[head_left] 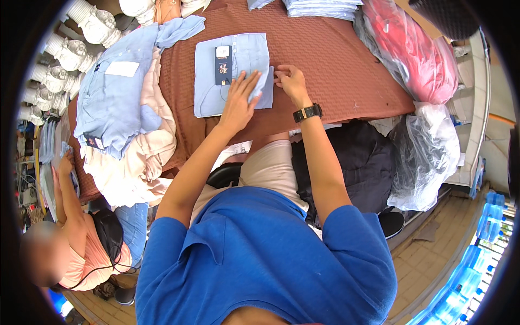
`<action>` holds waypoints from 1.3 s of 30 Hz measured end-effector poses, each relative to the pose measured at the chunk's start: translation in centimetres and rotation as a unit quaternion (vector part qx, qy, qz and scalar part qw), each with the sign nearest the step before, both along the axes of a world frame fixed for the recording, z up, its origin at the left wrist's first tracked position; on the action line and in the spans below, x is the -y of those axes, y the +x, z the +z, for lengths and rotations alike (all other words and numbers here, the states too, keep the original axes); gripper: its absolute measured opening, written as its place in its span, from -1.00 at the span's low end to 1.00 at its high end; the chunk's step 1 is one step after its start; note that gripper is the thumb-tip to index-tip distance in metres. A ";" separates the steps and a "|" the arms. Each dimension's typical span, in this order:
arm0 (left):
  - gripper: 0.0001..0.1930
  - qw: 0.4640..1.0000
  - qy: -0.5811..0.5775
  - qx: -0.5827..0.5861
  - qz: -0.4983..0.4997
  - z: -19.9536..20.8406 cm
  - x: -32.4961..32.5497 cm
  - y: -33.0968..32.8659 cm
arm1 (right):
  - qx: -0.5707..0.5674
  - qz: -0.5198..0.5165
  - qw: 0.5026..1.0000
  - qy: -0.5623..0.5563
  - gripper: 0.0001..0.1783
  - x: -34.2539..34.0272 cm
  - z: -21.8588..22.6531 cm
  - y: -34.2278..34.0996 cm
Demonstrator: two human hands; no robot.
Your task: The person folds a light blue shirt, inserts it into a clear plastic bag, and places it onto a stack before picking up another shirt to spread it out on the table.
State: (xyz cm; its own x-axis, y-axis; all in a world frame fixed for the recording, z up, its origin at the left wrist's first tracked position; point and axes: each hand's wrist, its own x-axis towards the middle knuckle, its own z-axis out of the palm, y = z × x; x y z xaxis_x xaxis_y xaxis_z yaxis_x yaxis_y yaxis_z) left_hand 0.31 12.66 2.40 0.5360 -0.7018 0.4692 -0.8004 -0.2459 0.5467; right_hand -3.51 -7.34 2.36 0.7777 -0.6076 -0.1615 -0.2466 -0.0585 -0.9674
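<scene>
A light blue shirt (208,70), folded into a neat rectangle, lies on the brown cloth-covered table in front of me. On its front is a dark blue hang tag (222,67) with a white label at its upper end. My left hand (239,103) rests on the shirt's lower right part, fingers spread flat over the fabric. Just beyond the shirt's right edge is my right hand (291,85), a watch (307,112) on its wrist. Its fingers are loosely bent and a little apart, with nothing visible between them; the fingertips come close to the fabric's edge.
Unfolded blue shirts (116,92) lie heaped over cream fabric (130,179) at the left. Folded blue shirts (319,7) are stacked at the far edge. Plastic-wrapped red garments (409,49) stand at right; black fabric (346,162) lies below the table's edge. A co-worker (89,244) is at lower left.
</scene>
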 end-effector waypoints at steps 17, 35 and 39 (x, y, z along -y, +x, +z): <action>-0.54 0.960 -0.141 -0.237 0.047 1.8 -0.9 0.0 | 0.052 -0.027 0.998 0.017 -0.66 -2.3 -0.2 1.7; -0.42 0.960 -0.025 -0.042 0.276 1.3 -9.5 4.2 | 0.086 0.024 0.956 0.281 -0.61 -1.3 -2.2 2.1; -0.55 0.920 -0.026 -0.285 0.266 -1.4 -11.6 7.6 | 0.041 0.044 0.968 0.242 -0.55 -0.6 -1.7 2.9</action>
